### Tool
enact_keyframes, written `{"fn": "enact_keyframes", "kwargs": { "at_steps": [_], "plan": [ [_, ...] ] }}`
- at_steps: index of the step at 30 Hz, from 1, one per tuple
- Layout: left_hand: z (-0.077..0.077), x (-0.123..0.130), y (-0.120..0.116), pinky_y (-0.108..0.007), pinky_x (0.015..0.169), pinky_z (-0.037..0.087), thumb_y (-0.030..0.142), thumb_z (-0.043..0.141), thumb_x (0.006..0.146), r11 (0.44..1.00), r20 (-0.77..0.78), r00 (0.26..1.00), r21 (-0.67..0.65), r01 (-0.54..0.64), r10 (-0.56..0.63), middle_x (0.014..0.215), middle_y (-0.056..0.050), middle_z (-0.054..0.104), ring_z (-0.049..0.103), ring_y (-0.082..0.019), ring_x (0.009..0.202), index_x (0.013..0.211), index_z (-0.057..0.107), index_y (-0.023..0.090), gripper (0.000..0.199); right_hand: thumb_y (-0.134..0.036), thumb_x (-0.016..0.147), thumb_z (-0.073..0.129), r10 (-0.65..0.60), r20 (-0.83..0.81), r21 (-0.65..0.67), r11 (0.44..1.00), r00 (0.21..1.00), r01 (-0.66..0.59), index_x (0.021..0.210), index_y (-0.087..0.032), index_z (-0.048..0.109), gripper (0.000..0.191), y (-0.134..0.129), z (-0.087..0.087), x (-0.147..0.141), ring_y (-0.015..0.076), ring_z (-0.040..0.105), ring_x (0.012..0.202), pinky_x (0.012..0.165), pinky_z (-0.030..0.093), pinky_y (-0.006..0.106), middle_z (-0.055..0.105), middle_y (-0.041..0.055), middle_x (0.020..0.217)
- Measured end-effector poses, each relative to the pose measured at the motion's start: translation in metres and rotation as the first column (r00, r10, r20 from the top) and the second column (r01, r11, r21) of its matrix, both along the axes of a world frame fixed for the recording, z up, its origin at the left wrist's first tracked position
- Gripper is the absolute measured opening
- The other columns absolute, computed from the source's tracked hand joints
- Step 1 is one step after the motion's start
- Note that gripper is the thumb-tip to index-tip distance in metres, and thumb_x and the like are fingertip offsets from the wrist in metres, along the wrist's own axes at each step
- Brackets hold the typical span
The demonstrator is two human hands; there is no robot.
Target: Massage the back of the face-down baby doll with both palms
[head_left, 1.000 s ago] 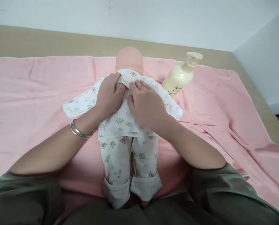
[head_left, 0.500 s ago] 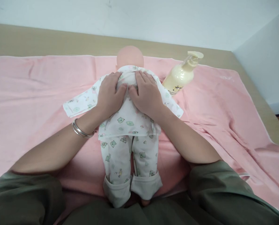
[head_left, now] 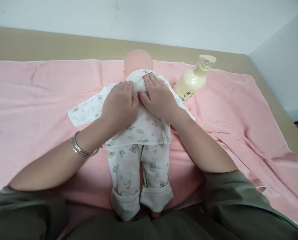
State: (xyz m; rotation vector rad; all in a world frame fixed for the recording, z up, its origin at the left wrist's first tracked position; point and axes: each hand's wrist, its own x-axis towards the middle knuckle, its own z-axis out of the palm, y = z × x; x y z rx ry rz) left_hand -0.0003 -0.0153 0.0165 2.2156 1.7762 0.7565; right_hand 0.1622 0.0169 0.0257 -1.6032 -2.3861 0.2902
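Observation:
A baby doll (head_left: 138, 60) lies face down, its bald head away from me and its legs toward me. It wears a white printed top (head_left: 149, 128) and matching trousers (head_left: 126, 166) with turned-up cuffs. My left hand (head_left: 121, 105) rests flat on the left of the doll's upper back, fingers extended. On the right side of the back lies my right hand (head_left: 160, 96), also flat with its fingers stretched toward the collar. The two thumbs almost meet over the spine. Neither hand grasps anything. The doll's face and hands are hidden.
Beneath the doll a pink blanket (head_left: 39, 100) covers much of the wooden table (head_left: 64, 43). A pale yellow pump bottle (head_left: 192, 81) lies tilted beside the doll's right-hand sleeve. A white wall (head_left: 164, 23) stands behind the table.
My left hand has shifted slightly right, toward the spine, and its thumb is now nearer my right thumb. The cloth near the collar has bunched a little. The bottle stays put.

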Motion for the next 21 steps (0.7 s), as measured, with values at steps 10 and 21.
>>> {"fn": "enact_keyframes", "kwargs": {
  "at_steps": [10,21],
  "plan": [
    [0.000,-0.018,0.036,-0.051,0.096,0.053,0.036,0.033,0.102,0.995,-0.008,1.000,-0.102,0.006,-0.007,0.099,-0.013,0.074,0.070,-0.035,0.100,0.094,0.065,0.024,0.035,-0.030,0.110,0.041,-0.039,0.173,0.055,0.998,0.984,0.030,0.156,0.008,0.044,0.060,-0.050,0.023,-0.023,0.0410,0.047,0.153,0.130,0.037,0.054,0.051,0.0298,0.159],
    [-0.013,-0.005,0.006,-0.057,0.128,0.036,0.041,0.038,0.104,0.996,0.088,0.995,0.078,0.049,-0.055,0.142,-0.018,0.067,0.053,-0.038,0.145,0.136,0.060,0.016,0.047,-0.038,0.108,0.044,-0.087,0.044,-0.105,0.990,0.995,0.091,0.169,0.000,0.023,0.074,-0.003,0.009,-0.008,0.0318,0.015,0.169,0.141,0.012,0.049,0.020,0.0179,0.178]
  ]
}}
